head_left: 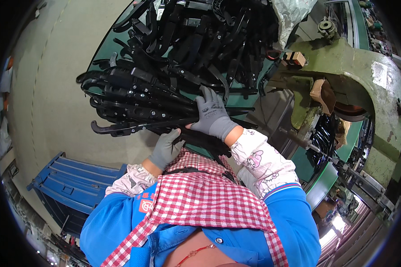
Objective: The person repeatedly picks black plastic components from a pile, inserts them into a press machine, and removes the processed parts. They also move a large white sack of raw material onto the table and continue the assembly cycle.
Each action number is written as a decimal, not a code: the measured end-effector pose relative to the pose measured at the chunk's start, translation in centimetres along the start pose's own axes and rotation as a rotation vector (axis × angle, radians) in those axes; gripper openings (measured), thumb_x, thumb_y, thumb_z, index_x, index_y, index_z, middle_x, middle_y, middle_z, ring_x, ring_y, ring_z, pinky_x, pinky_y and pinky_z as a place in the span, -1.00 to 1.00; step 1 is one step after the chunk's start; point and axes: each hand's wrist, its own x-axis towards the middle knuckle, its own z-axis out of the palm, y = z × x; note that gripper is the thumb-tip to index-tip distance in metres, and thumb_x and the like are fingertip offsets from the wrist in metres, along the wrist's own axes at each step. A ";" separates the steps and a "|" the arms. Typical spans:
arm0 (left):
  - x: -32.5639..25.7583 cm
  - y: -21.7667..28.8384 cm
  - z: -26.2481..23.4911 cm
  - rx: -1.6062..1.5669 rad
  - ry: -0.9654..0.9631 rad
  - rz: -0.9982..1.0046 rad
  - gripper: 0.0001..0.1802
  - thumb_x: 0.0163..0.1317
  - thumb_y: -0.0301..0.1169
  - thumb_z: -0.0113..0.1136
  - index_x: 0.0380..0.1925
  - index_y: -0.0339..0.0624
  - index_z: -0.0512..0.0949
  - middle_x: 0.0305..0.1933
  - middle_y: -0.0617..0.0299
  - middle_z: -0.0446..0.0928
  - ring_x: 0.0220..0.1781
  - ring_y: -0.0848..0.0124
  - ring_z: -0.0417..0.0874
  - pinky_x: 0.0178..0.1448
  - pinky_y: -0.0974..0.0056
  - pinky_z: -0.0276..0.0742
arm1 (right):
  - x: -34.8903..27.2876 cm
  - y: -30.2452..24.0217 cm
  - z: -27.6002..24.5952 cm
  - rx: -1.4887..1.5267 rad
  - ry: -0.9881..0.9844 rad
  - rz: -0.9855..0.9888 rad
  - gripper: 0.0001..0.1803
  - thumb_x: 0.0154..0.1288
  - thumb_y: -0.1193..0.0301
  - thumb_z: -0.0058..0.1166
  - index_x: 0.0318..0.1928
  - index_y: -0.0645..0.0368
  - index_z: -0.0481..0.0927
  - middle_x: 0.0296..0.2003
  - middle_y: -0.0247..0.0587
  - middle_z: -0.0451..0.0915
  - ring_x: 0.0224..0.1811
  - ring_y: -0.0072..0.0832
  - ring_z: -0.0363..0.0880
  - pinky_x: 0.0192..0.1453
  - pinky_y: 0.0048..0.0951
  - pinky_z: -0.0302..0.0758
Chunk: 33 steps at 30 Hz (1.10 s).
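Note:
A thick bundle of long black hooked bars [138,98] lies crosswise in front of me, hooked ends to the left, with small bright rivets along them. My right hand [211,113], in a grey glove, reaches over the bundle. Its fingers curve over the bars, and its thumb presses near the closest one. At the bundle's near side is my left hand [165,149], also grey-gloved, with fingers curled in against the bars' lower edge. The bars hide part of its grip. Thumb and fingertips are bare on the left glove.
A heap of similar black parts [196,40] covers the green table [103,51] beyond the bundle. A green machine frame [343,62] stands at the right, with a small cardboard box [295,58] on it. A blue crate [82,182] sits at lower left. Clear plastic [294,15] lies at the far edge.

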 end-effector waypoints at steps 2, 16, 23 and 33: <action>0.3 0.5 0.6 0.054 0.076 0.138 -0.51 0.18 -0.64 0.22 0.16 -0.24 0.50 -0.27 -0.08 0.60 -0.33 -0.02 0.62 -0.25 0.17 0.53 | 0.6 0.2 -0.4 -0.008 -0.015 0.010 0.05 -0.13 -0.22 0.40 0.24 0.23 0.37 0.37 0.17 0.20 0.45 0.04 0.17 0.49 -0.09 0.18; -1.2 0.5 -0.8 -0.722 0.004 -0.295 -0.45 0.42 -0.37 0.09 0.34 -0.37 0.28 0.23 0.09 0.53 0.25 0.26 0.56 0.35 0.26 0.41 | 3.0 1.2 -1.3 0.788 -0.569 -0.102 0.17 -0.08 -0.02 0.46 0.45 0.26 0.17 0.35 0.14 0.36 0.41 -0.11 0.33 0.46 -0.29 0.25; -3.8 -1.2 -1.8 -0.864 0.004 -0.482 -0.25 0.31 0.01 0.25 0.35 -0.21 0.31 0.35 0.18 0.43 0.37 0.27 0.44 0.52 0.11 0.24 | 2.2 -1.7 0.0 0.987 -0.556 -0.157 0.00 -0.11 0.01 0.45 0.29 0.30 0.35 0.15 0.04 0.54 0.22 -0.22 0.50 0.31 -0.33 0.39; -10.3 5.5 0.6 -0.744 0.191 -0.288 -0.23 0.35 0.11 0.16 0.34 -0.19 0.29 0.29 0.17 0.43 0.33 0.25 0.45 0.44 0.10 0.36 | -6.5 -5.3 -3.4 0.846 -0.233 -0.450 0.06 -0.07 -0.04 0.41 0.34 0.35 0.28 0.18 0.17 0.48 0.25 -0.09 0.47 0.33 -0.25 0.36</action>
